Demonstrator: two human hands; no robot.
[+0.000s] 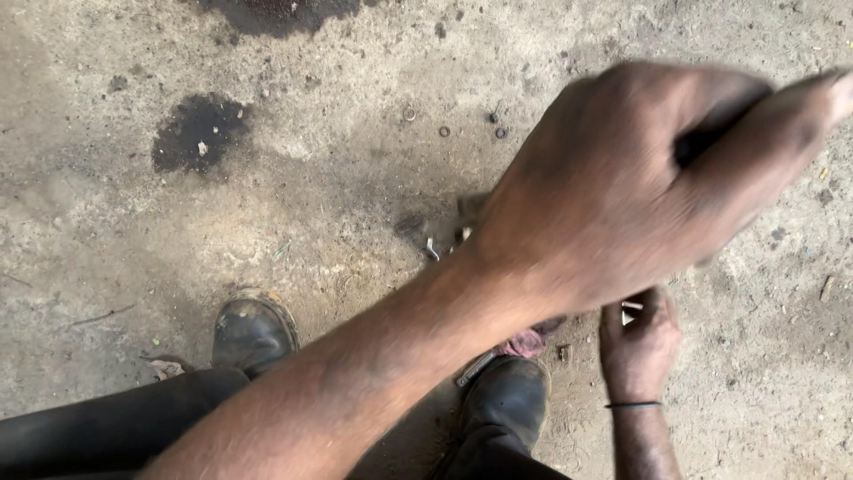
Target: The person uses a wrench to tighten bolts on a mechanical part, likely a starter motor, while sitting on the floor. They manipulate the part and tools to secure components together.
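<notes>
Left hand [640, 178] blocking floor clutter, washers [444, 132], oil stain [200, 132], boots [253, 329].

Rough grey concrete floor [115, 222], dusty and stained. A dark, wet-looking oil patch [197, 132] lies upper left, with a pale fleck in it; a second dark stain [275, 12] is cut by the top edge. Three small metal rings or washers [444, 131] lie scattered near top centre, close to one another but apart. Two worn black boots: one scuffed, rounded toe [253, 327] lower left, the other [506, 398] lower centre. A crumpled pinkish-red rag [524, 343] sits just above the second boot. Thin twig-like debris [98, 316] at left.
</notes>
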